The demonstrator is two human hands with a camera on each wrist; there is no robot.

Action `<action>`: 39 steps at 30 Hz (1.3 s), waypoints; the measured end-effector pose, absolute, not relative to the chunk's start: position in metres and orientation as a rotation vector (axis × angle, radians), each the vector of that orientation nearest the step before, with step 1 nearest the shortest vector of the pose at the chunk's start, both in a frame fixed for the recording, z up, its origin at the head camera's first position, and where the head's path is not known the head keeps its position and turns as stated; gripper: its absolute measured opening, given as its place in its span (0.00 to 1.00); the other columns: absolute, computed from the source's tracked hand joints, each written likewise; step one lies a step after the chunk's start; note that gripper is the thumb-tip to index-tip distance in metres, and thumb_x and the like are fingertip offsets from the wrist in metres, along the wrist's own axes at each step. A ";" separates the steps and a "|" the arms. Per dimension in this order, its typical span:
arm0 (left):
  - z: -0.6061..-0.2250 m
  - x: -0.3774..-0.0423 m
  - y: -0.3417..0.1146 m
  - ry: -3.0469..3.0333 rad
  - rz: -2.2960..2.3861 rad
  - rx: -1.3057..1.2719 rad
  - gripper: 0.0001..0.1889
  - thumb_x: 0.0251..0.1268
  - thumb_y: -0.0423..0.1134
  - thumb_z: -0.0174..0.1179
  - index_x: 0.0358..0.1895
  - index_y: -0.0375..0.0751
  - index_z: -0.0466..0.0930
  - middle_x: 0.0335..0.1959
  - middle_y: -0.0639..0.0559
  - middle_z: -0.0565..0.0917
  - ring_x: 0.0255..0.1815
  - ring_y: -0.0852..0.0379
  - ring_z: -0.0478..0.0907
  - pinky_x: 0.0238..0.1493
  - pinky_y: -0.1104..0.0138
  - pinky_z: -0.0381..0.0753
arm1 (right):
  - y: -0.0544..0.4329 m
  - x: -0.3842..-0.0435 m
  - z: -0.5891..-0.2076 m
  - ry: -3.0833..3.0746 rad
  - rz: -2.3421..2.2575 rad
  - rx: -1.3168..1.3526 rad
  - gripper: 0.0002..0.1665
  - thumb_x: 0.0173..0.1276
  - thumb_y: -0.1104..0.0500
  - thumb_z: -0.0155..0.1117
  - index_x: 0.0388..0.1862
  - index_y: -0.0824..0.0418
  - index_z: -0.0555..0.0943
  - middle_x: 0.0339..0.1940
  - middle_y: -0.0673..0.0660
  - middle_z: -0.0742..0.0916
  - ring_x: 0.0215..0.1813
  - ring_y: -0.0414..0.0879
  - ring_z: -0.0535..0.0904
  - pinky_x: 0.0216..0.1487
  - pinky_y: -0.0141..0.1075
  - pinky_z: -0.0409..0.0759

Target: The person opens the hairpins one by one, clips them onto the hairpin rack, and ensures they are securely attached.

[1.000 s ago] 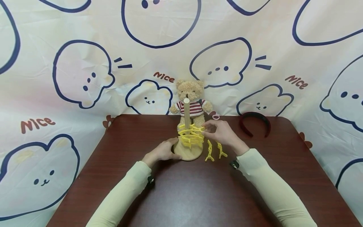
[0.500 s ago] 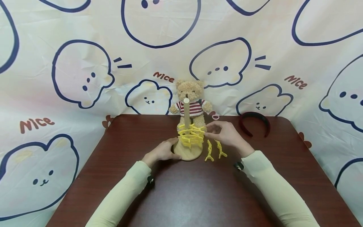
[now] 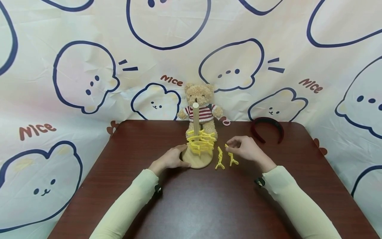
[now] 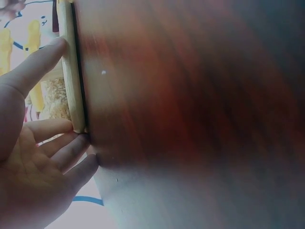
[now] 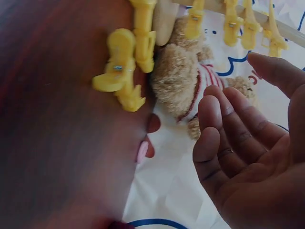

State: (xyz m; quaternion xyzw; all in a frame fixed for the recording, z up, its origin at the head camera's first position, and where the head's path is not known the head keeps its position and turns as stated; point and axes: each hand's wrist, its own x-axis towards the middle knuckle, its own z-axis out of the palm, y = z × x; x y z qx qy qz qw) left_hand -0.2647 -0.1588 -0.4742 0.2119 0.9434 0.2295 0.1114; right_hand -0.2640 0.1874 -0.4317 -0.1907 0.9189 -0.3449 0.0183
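Observation:
A round wooden base carries an upright wooden post. Several yellow plastic clip-like pieces are stacked around its lower part. My left hand holds the base at its left edge; in the left wrist view the thumb lies against the disc and the fingers meet its rim. Two loose yellow pieces with forked ends lie right of the base, a nearer-in one and an outer one. My right hand, fingers loosely bent and holding nothing, is over the outer piece's upper end and partly covers it.
A teddy bear in a striped shirt sits behind the post against the printed cloth backdrop. Toward the back right of the brown table lie a dark red headband and a small pink ring.
My right hand has let go of the stacked yellow pieces, drawn back to the right and lowered over the outer loose piece. The left hand stays on the base.

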 end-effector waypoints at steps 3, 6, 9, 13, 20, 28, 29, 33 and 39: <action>-0.474 -0.264 -0.159 2.770 0.680 0.620 0.51 0.55 0.55 0.73 0.76 0.34 0.59 0.76 0.38 0.65 0.77 0.42 0.63 0.76 0.52 0.64 | 0.193 -0.261 -0.439 2.849 -1.056 -0.564 0.20 0.62 0.46 0.73 0.46 0.58 0.88 0.34 0.49 0.90 0.35 0.41 0.82 0.35 0.35 0.80; -0.473 -0.264 -0.159 2.767 0.680 0.613 0.51 0.55 0.55 0.73 0.77 0.35 0.59 0.76 0.39 0.65 0.77 0.42 0.63 0.76 0.52 0.64 | 0.196 -0.259 -0.445 2.849 -1.035 -0.542 0.19 0.61 0.46 0.74 0.44 0.58 0.88 0.33 0.49 0.89 0.35 0.42 0.82 0.34 0.35 0.80; -0.473 -0.264 -0.159 2.767 0.682 0.612 0.50 0.54 0.55 0.73 0.76 0.34 0.59 0.76 0.38 0.65 0.77 0.42 0.63 0.76 0.52 0.64 | 0.199 -0.256 -0.451 2.843 -1.027 -0.528 0.19 0.60 0.46 0.74 0.43 0.58 0.88 0.33 0.50 0.89 0.35 0.42 0.82 0.34 0.35 0.80; -0.474 -0.264 -0.159 2.765 0.679 0.605 0.51 0.55 0.54 0.73 0.77 0.35 0.59 0.76 0.39 0.65 0.77 0.42 0.63 0.76 0.52 0.64 | 0.201 -0.253 -0.459 2.828 -1.003 -0.492 0.20 0.58 0.45 0.76 0.42 0.57 0.88 0.33 0.49 0.89 0.34 0.41 0.82 0.35 0.35 0.80; -0.473 -0.263 -0.159 2.761 0.693 0.606 0.50 0.55 0.54 0.73 0.77 0.35 0.59 0.77 0.40 0.65 0.77 0.43 0.62 0.76 0.52 0.64 | 0.202 -0.250 -0.468 2.859 -0.928 -0.445 0.19 0.56 0.44 0.76 0.37 0.56 0.87 0.30 0.49 0.88 0.32 0.41 0.80 0.35 0.36 0.79; -0.473 -0.263 -0.159 2.753 0.700 0.605 0.50 0.55 0.54 0.73 0.77 0.36 0.59 0.77 0.40 0.65 0.77 0.43 0.62 0.77 0.52 0.63 | 0.198 -0.247 -0.469 2.893 -0.798 -0.347 0.21 0.53 0.41 0.78 0.35 0.55 0.87 0.30 0.49 0.87 0.32 0.42 0.79 0.37 0.38 0.79; -0.472 -0.263 -0.158 2.751 0.697 0.602 0.50 0.55 0.54 0.73 0.77 0.36 0.59 0.77 0.40 0.65 0.77 0.43 0.62 0.77 0.52 0.63 | 0.198 -0.247 -0.469 2.895 -0.783 -0.330 0.22 0.52 0.41 0.78 0.36 0.55 0.87 0.30 0.49 0.87 0.32 0.43 0.79 0.37 0.38 0.78; -0.472 -0.263 -0.158 2.750 0.686 0.602 0.50 0.55 0.54 0.73 0.77 0.37 0.59 0.77 0.41 0.65 0.78 0.44 0.62 0.77 0.52 0.63 | 0.198 -0.246 -0.469 2.891 -0.727 -0.275 0.25 0.51 0.39 0.78 0.37 0.56 0.87 0.30 0.49 0.86 0.33 0.43 0.78 0.35 0.37 0.76; -0.472 -0.264 -0.158 2.758 0.680 0.607 0.50 0.55 0.54 0.73 0.77 0.37 0.59 0.77 0.41 0.65 0.77 0.44 0.62 0.77 0.52 0.63 | 0.205 -0.249 -0.468 2.909 -0.699 -0.255 0.23 0.54 0.41 0.77 0.40 0.56 0.87 0.33 0.51 0.88 0.33 0.45 0.78 0.34 0.39 0.77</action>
